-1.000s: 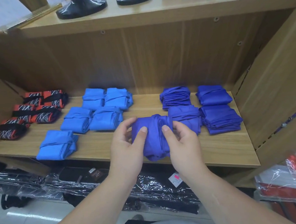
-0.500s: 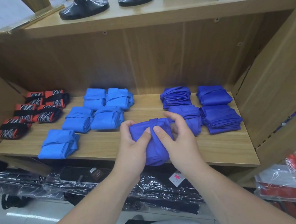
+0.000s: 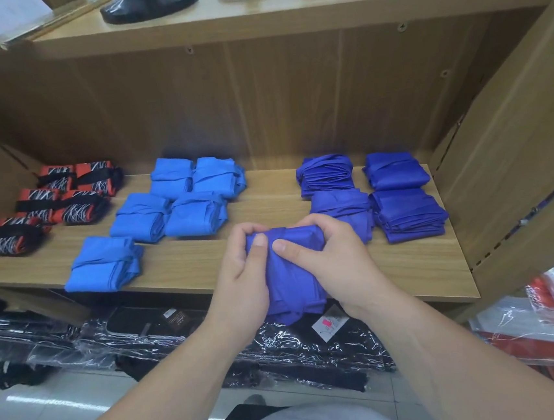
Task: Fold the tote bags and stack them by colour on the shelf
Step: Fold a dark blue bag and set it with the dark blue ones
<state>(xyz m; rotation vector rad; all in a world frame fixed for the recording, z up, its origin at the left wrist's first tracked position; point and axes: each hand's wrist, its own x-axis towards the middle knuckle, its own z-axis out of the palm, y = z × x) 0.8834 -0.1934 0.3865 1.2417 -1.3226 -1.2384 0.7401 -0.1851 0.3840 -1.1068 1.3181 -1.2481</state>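
Tote bags (image 3: 198,214), five red, five azure, five indigo

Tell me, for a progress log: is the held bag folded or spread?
Folded: the bag is a compact bundle gripped by the left hand and right hand, its lower end loose past the shelf edge.

— How are the arms?
— Both forearms converge forward. Left hand (image 3: 241,274) and right hand (image 3: 336,261) grip the dark blue tote bag (image 3: 292,276) between them, fingers curled over it, thumbs nearly touching
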